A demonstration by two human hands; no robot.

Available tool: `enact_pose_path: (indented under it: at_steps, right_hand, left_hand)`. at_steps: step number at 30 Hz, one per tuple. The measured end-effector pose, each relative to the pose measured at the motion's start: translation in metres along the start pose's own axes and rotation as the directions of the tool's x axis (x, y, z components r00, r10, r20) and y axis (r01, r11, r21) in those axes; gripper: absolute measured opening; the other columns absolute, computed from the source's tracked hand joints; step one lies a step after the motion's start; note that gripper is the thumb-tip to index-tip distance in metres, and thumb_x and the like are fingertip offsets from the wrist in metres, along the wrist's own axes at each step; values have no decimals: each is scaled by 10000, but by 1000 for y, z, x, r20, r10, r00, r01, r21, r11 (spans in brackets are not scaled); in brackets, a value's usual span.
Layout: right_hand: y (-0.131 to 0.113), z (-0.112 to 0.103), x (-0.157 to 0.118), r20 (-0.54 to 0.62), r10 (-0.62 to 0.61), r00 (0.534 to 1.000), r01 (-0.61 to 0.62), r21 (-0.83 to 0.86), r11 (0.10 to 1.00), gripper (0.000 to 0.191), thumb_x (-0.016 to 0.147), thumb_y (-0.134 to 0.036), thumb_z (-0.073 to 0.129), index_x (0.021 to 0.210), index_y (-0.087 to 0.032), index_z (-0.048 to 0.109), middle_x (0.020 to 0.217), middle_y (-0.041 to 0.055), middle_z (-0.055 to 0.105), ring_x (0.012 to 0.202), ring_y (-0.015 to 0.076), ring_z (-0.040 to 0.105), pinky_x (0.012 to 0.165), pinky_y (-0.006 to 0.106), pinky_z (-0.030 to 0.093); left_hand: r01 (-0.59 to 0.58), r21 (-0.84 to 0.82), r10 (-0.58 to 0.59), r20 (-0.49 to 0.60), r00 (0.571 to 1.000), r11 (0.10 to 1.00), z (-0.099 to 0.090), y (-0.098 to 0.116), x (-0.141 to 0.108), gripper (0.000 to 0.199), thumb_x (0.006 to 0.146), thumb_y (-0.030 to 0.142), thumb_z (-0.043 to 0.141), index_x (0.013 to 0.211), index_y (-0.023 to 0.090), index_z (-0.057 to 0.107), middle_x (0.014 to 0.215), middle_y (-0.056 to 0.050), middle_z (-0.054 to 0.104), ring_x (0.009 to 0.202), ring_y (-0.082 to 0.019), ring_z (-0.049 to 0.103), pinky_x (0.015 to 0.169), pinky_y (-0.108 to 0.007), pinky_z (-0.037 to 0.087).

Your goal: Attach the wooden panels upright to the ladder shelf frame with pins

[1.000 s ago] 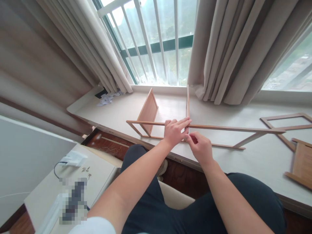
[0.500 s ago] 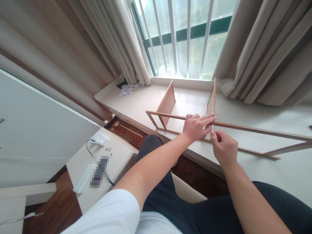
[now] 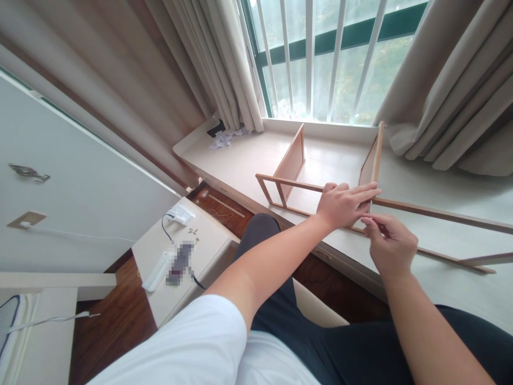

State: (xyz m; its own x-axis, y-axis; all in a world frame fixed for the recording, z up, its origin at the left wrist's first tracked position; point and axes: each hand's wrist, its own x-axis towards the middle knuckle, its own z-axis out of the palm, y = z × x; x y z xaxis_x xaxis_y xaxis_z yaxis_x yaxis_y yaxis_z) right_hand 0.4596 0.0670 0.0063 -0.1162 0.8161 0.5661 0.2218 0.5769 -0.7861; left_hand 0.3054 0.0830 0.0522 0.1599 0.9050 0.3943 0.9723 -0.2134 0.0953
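Observation:
A light-brown wooden shelf frame (image 3: 300, 184) lies on its side on the pale window ledge, two shelf panels standing up from it. My left hand (image 3: 344, 202) wraps over the upper rail near the right-hand panel (image 3: 371, 159), with its fingers stretched along the joint. Just below, my right hand (image 3: 390, 240) is closed, thumb and forefinger pinching a thin light metal rod (image 3: 371, 206) that looks like a hex key. Its tip meets the rail by my left fingertips; the exact contact is hidden.
An open drawer (image 3: 220, 206) sits under the ledge at left. Beside it, a small cabinet (image 3: 204, 262) carries several screws (image 3: 193, 231), a white power adapter (image 3: 180, 214) and a blurred dark object (image 3: 180, 263). Crumpled paper (image 3: 222, 140) lies near the curtain.
The whole view has shifted, so the scene sits farther right. Both hands stay at the same joint; the right fingers have turned slightly around the rod.

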Motion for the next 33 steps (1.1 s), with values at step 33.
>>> enact_pose_path:
  at_steps: [33]
  right_hand:
    - [93, -4, 8, 416, 602, 682, -535, -277, 798, 315, 1028, -357, 438, 894, -209, 683, 877, 64, 724, 888, 228, 660, 879, 350, 483]
  left_hand:
    - [286, -200, -193, 386, 902, 937, 67, -41, -63, 384, 982, 195, 596, 1349, 273, 679, 1411, -38, 685, 1337, -235, 583, 1156, -420, 419]
